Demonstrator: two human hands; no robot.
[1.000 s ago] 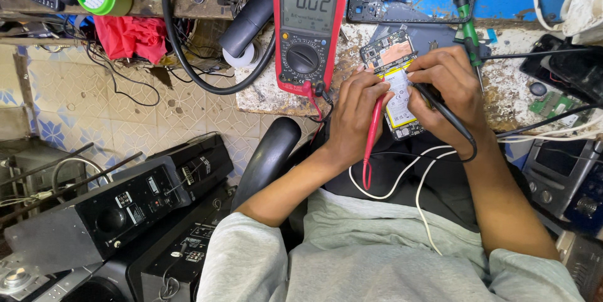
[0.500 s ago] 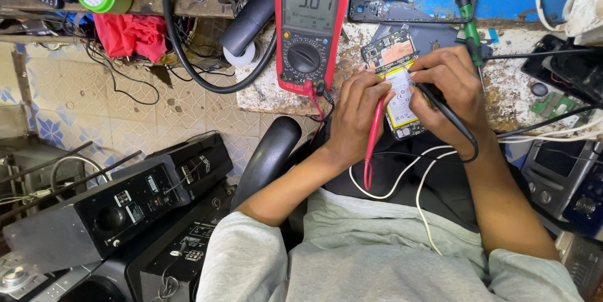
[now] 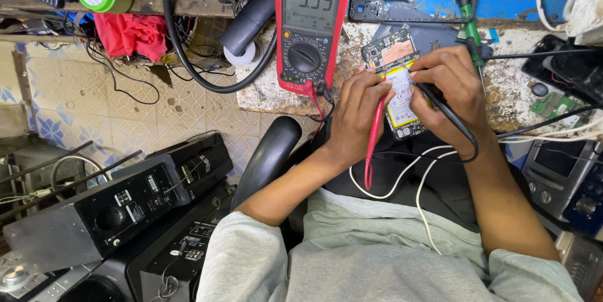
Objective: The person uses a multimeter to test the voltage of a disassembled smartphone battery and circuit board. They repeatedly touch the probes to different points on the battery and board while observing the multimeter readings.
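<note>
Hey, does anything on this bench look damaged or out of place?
Yes: the opened phone under both probes has no back cover, and the workbench top is chipped and flaking. The left hand holds the red probe, the right hand the black probe.

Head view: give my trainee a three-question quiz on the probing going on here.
1. True or false: the left hand holds the red probe.
2. Which hand holds the black probe? A) left B) right C) neither
3. What lies under both probe tips?

Key:
1. True.
2. B, the right hand.
3. An opened phone, its battery showing, on the bench right of the red multimeter.
</note>
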